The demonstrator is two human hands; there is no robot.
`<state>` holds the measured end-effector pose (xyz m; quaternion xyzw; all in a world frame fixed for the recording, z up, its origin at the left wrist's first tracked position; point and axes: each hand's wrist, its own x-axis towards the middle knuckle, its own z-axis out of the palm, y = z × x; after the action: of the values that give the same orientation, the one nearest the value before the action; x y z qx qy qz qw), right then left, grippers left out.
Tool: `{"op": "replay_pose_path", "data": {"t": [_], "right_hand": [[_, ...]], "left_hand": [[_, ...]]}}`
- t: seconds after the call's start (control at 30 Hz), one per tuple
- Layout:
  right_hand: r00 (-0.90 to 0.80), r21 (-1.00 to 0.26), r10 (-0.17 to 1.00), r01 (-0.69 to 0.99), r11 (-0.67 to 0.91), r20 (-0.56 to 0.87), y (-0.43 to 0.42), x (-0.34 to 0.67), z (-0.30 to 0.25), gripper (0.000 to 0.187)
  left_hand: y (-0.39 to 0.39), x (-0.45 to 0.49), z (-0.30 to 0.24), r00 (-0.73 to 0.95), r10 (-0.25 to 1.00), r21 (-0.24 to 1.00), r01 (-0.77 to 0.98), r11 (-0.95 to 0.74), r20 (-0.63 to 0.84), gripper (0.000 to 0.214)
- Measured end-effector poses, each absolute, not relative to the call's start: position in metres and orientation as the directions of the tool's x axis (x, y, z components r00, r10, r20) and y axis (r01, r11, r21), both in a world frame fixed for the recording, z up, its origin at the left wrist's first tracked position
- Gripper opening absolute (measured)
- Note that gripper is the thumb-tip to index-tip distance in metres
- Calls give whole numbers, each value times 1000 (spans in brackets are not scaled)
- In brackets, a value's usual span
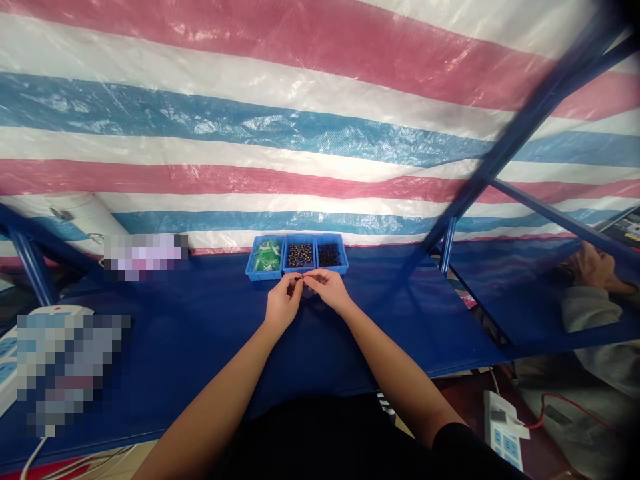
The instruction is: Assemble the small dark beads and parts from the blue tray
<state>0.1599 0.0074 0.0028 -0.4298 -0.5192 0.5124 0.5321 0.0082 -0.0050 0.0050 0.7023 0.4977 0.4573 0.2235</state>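
My left hand [283, 301] and my right hand [327, 288] meet fingertip to fingertip above the blue tabletop [210, 333]. Both are closed in a pinch, and whatever sits between the fingers is too small and dark to name. Just beyond them stand three blue bins side by side. The left bin [264, 275] holds green and clear plastic pieces [269, 255]. Small brass-and-black parts [300, 255] fill the middle bin [299, 239]. In the right bin [331, 238] lie small black parts [329, 255].
A power strip [10, 363] and blurred-out items lie on the left of the table. Blue metal posts [449, 247] rise at both sides before a striped plastic sheet [300, 133]. At far right a co-worker's hand [595, 267] shows. Another power strip [503, 427] sits lower right.
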Motion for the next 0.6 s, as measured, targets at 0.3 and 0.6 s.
{"op": "replay_pose_path", "data": {"t": [0.3, 0.6], "right_hand": [[-55, -988, 989, -78, 134, 138, 7, 159, 1, 34], [-63, -990, 990, -74, 123, 128, 8, 159, 0, 33]], "left_hand": [[-3, 5, 2, 134, 915, 779, 485, -396, 381, 21], [-4, 4, 7, 152, 921, 757, 529, -382, 359, 26]]}}
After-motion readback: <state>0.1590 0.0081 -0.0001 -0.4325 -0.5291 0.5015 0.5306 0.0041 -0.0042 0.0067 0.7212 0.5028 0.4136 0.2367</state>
